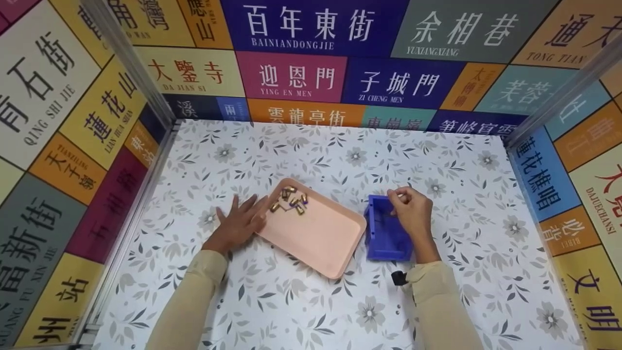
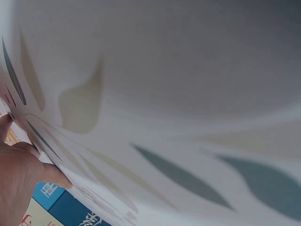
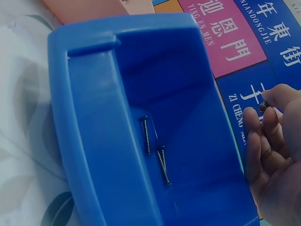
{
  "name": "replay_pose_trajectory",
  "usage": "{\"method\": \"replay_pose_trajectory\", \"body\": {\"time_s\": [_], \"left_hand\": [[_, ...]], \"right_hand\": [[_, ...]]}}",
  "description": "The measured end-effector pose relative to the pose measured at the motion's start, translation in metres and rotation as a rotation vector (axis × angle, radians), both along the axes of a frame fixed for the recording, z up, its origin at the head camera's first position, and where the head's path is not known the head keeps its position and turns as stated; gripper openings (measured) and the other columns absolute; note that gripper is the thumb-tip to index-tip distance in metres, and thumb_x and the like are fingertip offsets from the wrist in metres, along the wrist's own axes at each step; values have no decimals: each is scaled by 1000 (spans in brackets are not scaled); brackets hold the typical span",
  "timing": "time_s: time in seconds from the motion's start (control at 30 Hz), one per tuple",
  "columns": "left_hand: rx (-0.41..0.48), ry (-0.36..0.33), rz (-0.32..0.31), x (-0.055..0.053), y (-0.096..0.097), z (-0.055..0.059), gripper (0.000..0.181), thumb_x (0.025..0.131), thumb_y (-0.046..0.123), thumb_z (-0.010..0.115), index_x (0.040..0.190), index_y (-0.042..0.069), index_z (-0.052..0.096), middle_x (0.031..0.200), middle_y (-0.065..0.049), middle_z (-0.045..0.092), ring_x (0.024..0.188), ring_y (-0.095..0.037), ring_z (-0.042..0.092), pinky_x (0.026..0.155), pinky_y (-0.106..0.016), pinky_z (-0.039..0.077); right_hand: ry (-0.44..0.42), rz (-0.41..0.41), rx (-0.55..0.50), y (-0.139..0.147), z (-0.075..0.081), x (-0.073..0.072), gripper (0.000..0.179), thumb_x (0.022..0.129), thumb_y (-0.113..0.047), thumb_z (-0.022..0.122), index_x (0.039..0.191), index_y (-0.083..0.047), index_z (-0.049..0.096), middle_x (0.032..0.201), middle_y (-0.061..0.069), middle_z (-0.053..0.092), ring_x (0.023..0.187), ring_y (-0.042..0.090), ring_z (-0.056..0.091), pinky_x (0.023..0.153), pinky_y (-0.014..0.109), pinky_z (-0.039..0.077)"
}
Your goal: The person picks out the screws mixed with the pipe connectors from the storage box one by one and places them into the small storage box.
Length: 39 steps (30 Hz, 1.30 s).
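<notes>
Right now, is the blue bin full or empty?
Neither: the blue bin is nearly empty. The right wrist view shows a few screws lying inside, with much of its visible interior bare.

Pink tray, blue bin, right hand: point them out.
Pink tray (image 1: pixel 316 236): head view, bare floor.
Blue bin (image 1: pixel 387 236): head view, bare inside bottom.
Right hand (image 1: pixel 414 209): head view, back of the hand.

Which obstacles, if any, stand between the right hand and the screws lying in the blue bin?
The right hand is near the far wall of the blue bin; that wall could block a low, sideways reach. From above, nothing visible covers the screws.
</notes>
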<state>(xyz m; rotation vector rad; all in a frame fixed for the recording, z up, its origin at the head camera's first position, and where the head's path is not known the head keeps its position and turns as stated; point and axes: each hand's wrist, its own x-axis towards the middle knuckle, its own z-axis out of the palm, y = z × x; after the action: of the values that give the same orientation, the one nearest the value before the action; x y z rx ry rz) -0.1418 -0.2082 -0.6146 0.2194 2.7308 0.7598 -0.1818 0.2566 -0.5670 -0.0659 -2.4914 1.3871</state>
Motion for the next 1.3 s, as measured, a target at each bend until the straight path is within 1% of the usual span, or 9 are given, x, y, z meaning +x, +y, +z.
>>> {"method": "replay_pose_trajectory", "body": {"time_s": [0.1, 0.27, 0.37, 0.5, 0.8, 0.93, 1.03, 1.17, 1.3], "left_hand": [[0, -6, 1, 0, 0, 1, 60, 105, 66, 26, 161, 49, 15, 173, 7, 14, 157, -44, -12, 109, -80, -19], [-2, -14, 5, 0, 1, 0, 60, 104, 68, 26, 161, 51, 14, 173, 9, 14, 158, -42, -13, 110, -79, -20], [-4, -12, 6, -1, 0, -1, 61, 104, 68, 25, 161, 51, 14, 173, 9, 13, 157, -42, -14, 110, -79, -20], [-9, -14, 7, -1, -1, -2, 60, 103, 70, 23, 160, 53, 12, 173, 10, 13, 157, -42, -14, 110, -79, -19], [-8, -15, 9, -1, 1, 0, 60, 103, 70, 23, 160, 53, 12, 173, 9, 14, 157, -42, -13, 110, -79, -18], [-7, -8, 8, 0, 1, 0, 60, 104, 69, 24, 160, 52, 13, 172, 9, 14, 157, -43, -12, 110, -80, -18], [-3, 4, -3, 0, 1, 1, 60, 105, 67, 25, 161, 49, 15, 173, 7, 15, 157, -45, -11, 109, -82, -17], [-8, 12, -15, 0, 1, 1, 59, 105, 65, 25, 161, 49, 14, 173, 6, 15, 156, -47, -10, 108, -83, -16], [-15, 9, -12, -1, 1, 0, 60, 105, 65, 24, 162, 48, 15, 173, 5, 15, 156, -48, -11, 107, -83, -17]], "right_hand": [[8, 8, 15, 1, -1, 0, 20, 94, -30, 75, 84, -13, 75, 62, 10, 68, 50, 26, 67, 45, 19, 42], [8, 1, 28, 2, -2, 0, 18, 93, -28, 76, 84, -14, 75, 61, 4, 68, 47, 12, 64, 46, 19, 43], [9, 3, 31, 3, -3, 0, 17, 93, -27, 76, 83, -13, 76, 60, 3, 67, 46, 8, 62, 46, 19, 43], [5, 5, 26, 3, -3, 0, 16, 93, -25, 77, 83, -13, 76, 61, 2, 68, 46, 11, 63, 46, 19, 44], [1, 21, 2, 4, -3, 0, 19, 93, -27, 77, 82, -11, 76, 63, 3, 68, 50, 28, 68, 47, 18, 48], [-2, 25, -5, 4, -3, 0, 21, 93, -29, 77, 81, -12, 76, 63, 2, 67, 49, 25, 67, 47, 19, 49], [15, 33, 3, 4, -4, 0, 18, 92, -25, 77, 81, -11, 76, 63, 1, 67, 47, 19, 66, 47, 19, 49], [30, 38, 6, 4, -4, 0, 15, 91, -20, 79, 80, -10, 75, 62, 2, 67, 46, 15, 65, 46, 19, 49], [23, 30, -3, 4, -4, 1, 16, 89, -21, 80, 78, -10, 75, 60, 1, 67, 45, 10, 63, 46, 18, 49]]}}
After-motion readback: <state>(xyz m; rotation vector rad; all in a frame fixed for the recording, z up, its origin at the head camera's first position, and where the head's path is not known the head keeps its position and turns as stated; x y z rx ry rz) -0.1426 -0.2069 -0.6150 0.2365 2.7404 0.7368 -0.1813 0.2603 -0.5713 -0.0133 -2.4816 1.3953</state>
